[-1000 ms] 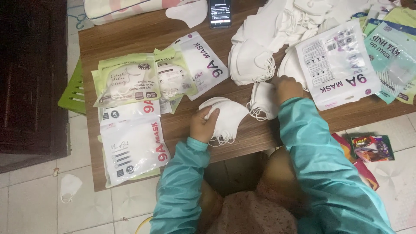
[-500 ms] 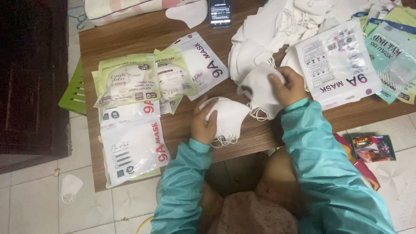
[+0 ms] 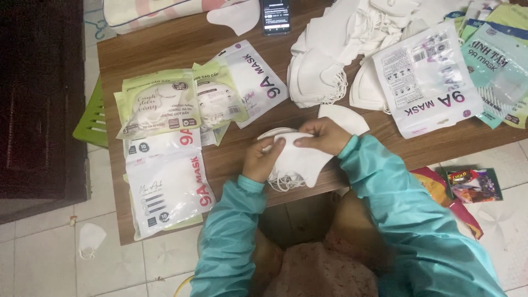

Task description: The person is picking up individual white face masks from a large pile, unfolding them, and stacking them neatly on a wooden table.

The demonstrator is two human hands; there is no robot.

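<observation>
A wooden worktop (image 3: pixel 181 44) is spread with goods: a loose heap of white masks (image 3: pixel 341 49) lies at the far right, printed pouches (image 3: pixel 165 176) are laid out at the left, more pouches (image 3: pixel 426 82) at the right, and a phone (image 3: pixel 276 15) rests at the far edge. At the near edge, in the middle, a small stack of masks (image 3: pixel 300 162) is held just over the worktop between both hands. The left hand (image 3: pixel 263 159) is closed on the stack's left side, thumb on top, and the right hand (image 3: pixel 323 135) is closed on its upper edge, fingers pressed down onto the top mask; both grips are thus clamped on the stack. One single mask (image 3: pixel 345 116) lies just behind the right hand. The ear loops (image 3: pixel 281 181) hang out below the stack in a tangle. For this squaring-up to be done well, it is judged that the folded edges should be lined up flush, the stack kept flat and lightly pinched rather than crushed, and the loops tucked together so that none is caught. On the tiled floor a stray mask (image 3: pixel 91 240) is seen at the left.
</observation>
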